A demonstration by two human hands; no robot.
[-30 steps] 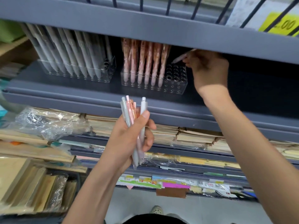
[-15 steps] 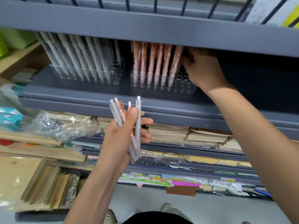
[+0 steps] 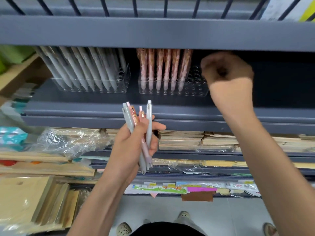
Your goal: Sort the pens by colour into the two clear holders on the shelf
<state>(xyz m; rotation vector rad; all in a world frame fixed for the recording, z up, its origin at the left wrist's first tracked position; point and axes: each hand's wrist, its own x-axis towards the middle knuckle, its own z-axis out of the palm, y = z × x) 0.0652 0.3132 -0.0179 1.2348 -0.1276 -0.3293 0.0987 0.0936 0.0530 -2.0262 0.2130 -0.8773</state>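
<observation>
I am holding the pens point(image 3: 149, 120) at 6 o'clock from the pink holder point(image 3: 196, 90). I am guessing they are light, stiff and slippery. My left hand point(image 3: 131, 143) is curling round their middles. My right hand point(image 3: 227, 74) is looking blurry, so I cannot tell.

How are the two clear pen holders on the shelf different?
The left holder has grey pens; the right holder has pink pens. The left holder looks nearly full, while the right holder shows empty holes at its right end. Both are clear, dotted with holes, and sit on the same shelf.
</observation>
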